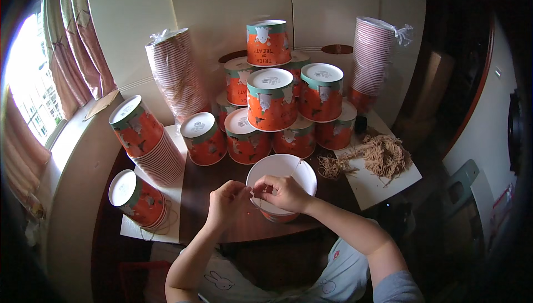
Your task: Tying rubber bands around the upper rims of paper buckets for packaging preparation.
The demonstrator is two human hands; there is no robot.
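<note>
An orange paper bucket with a white inside stands upright, mouth up, at the front of the brown table. My left hand is closed in a pinch just outside its left rim. Over the mouth, my right hand also pinches, its fingertips close to the left ones. Between them runs a thin tan string, whose end is hidden by the fingers. A bit of the same kind of string shows at the bucket's far rim.
Behind, upside-down orange buckets form a pyramid. Tall nested stacks in plastic flank it. More nested buckets and a short stack stand at left. Tangled tan strings lie on a white board at right.
</note>
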